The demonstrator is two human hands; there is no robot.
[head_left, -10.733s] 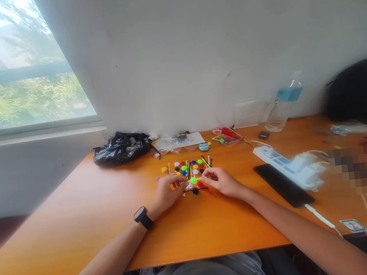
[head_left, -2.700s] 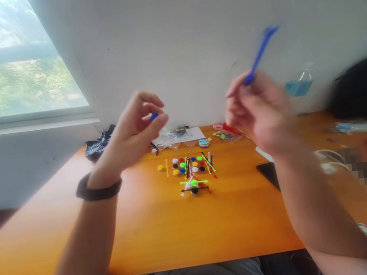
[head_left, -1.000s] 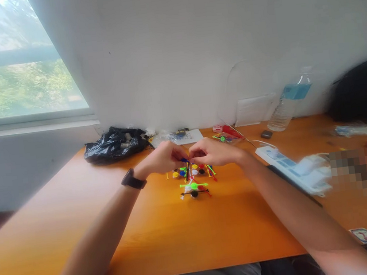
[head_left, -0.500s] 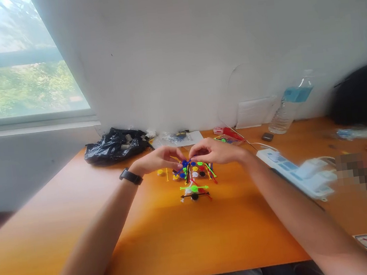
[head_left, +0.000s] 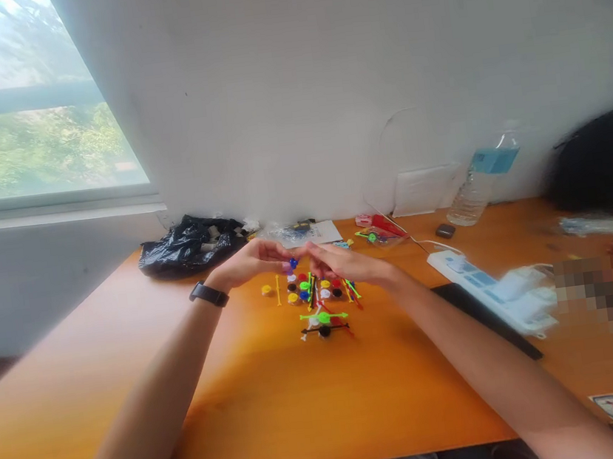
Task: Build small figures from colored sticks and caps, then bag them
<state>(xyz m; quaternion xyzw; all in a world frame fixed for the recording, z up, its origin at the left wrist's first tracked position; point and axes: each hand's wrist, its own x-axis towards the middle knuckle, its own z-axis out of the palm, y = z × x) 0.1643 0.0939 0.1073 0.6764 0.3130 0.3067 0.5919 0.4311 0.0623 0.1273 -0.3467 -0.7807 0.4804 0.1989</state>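
Note:
Both hands meet just above a cluster of small coloured round caps and thin plastic sticks [head_left: 314,288] laid out on the orange table [head_left: 283,403]. My left hand [head_left: 249,262], with a black watch on its wrist, has its fingertips pinched at a small blue piece [head_left: 293,262]. Facing it, my right hand [head_left: 341,265] has its fingers held together and reaches towards the same spot; what it holds is hidden. Nearer to me lies a small built stack with a green cap and sticks [head_left: 324,317] over a black cap [head_left: 324,330].
A black plastic bag [head_left: 191,245] and clear packets with papers [head_left: 307,231] lie by the wall. On the right are a water bottle [head_left: 480,180], a white power strip [head_left: 495,282], a black phone [head_left: 488,320], a dark bag [head_left: 605,159] and a card [head_left: 608,407].
Both hands have lifted a little off the cluster and shifted left. The blue piece now sits at my left fingertips. The built stack has not moved.

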